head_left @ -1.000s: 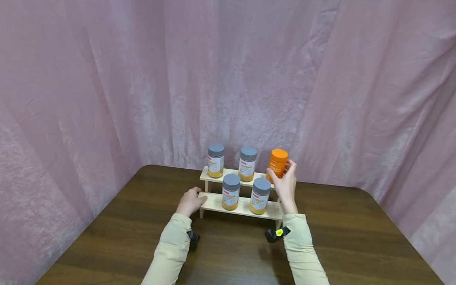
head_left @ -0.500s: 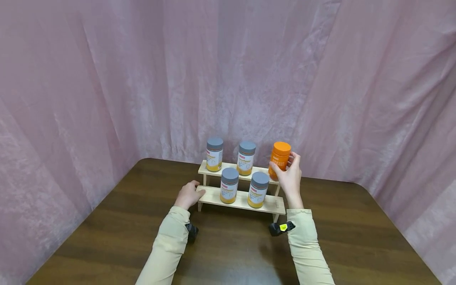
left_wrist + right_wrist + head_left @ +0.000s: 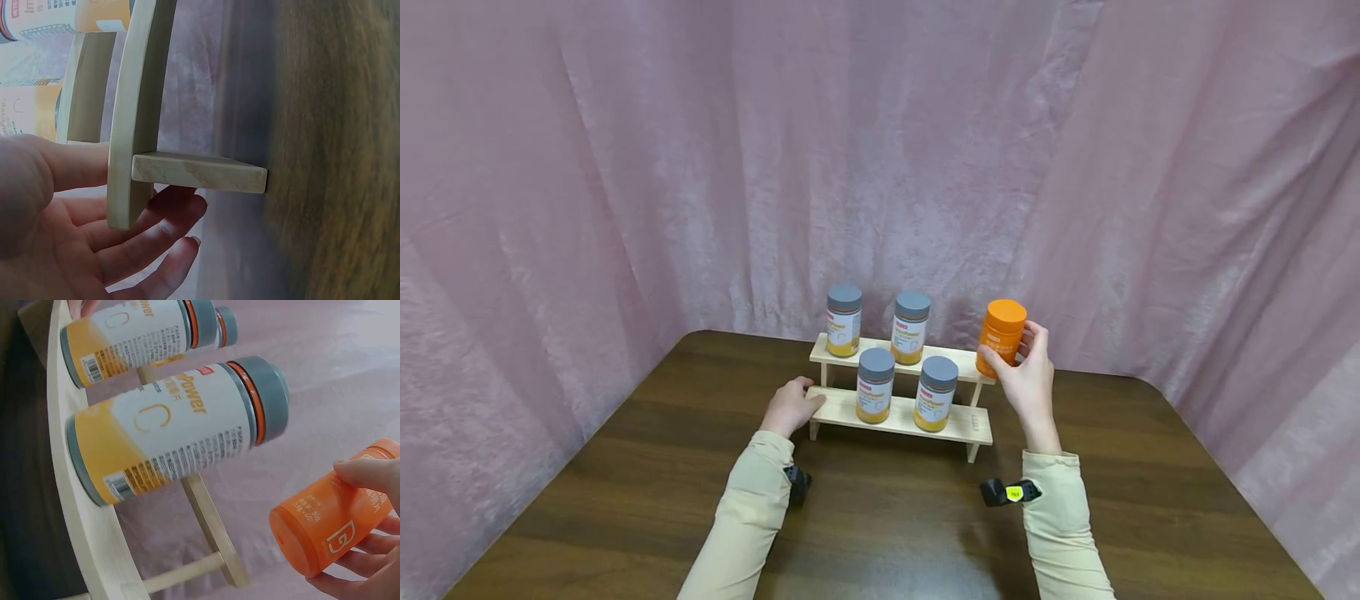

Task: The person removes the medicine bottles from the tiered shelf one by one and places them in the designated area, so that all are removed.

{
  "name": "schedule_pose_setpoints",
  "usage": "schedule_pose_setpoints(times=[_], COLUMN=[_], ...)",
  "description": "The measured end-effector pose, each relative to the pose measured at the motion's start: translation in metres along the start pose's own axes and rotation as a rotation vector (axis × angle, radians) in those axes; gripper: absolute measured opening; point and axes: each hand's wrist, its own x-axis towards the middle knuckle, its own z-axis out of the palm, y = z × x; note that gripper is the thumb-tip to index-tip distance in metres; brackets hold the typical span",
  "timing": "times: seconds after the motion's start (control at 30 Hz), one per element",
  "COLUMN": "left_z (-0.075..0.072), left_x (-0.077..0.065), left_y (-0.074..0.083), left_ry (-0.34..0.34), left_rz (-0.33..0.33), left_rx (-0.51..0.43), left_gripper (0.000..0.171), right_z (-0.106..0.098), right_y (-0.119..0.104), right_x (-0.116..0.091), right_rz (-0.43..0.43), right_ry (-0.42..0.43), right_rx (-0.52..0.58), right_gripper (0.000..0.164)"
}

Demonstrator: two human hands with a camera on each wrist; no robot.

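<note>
My right hand (image 3: 1028, 379) grips an orange jar (image 3: 1002, 337) around its side, at the right end of the upper board of a two-tier wooden rack (image 3: 951, 427). In the right wrist view the base of the orange jar (image 3: 300, 544) shows, apart from the rack. My left hand (image 3: 792, 408) holds the left end of the lower board; in the left wrist view its thumb lies over the board (image 3: 122, 175) and its fingers curl beneath. Two grey-lidded jars stand on the lower tier, a left one (image 3: 875, 385) and a right one (image 3: 936, 393).
On the upper tier stand two more grey-lidded jars, one at the left end (image 3: 844, 321) and one near the middle (image 3: 911, 327). The rack rests on a dark brown wooden table (image 3: 880, 533). A pink curtain (image 3: 880, 167) hangs behind the table.
My right hand has moved right with the orange jar, to the end of the upper board. The left hand keeps its hold on the rack. The whole head view has shifted slightly.
</note>
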Motion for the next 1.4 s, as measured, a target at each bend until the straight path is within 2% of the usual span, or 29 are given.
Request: schedule_pose_setpoints(times=[0.2, 0.4, 0.6, 0.83, 1.0, 1.23, 1.4], left_z=[-0.001, 0.0, 0.0, 0.001, -0.001, -0.002, -0.002], left_x=[-0.002, -0.003, -0.003, 0.0, -0.001, -0.004, -0.003], left_y=[0.005, 0.005, 0.001, -0.004, -0.004, -0.005, -0.004], left_ry=[-0.013, -0.015, -0.012, -0.002, -0.006, -0.022, -0.019], left_rz=[-0.045, -0.044, -0.045, -0.004, 0.01, -0.011, 0.005], left_rx=[0.002, -0.016, -0.052, -0.059, -0.066, -0.063, -0.051], left_gripper=[0.05, 0.049, 0.049, 0.047, 0.047, 0.047, 0.047], right_z=[-0.012, -0.022, -0.029, -0.04, -0.045, -0.045, -0.044], right_y=[0.002, 0.012, 0.016, 0.028, 0.036, 0.047, 0.06], right_x=[0.0, 0.002, 0.003, 0.005, 0.005, 0.004, 0.004], right_rz=[0.02, 0.058, 0.078, 0.08, 0.045, 0.064, 0.085], right_ry=[-0.023, -0.042, -0.078, -0.036, 0.004, -0.013, -0.016], right_rx=[-0.029, -0.085, -0.06, -0.088, -0.133, -0.172, -0.184], right_gripper=[0.074, 0.072, 0.073, 0.072, 0.071, 0.071, 0.071])
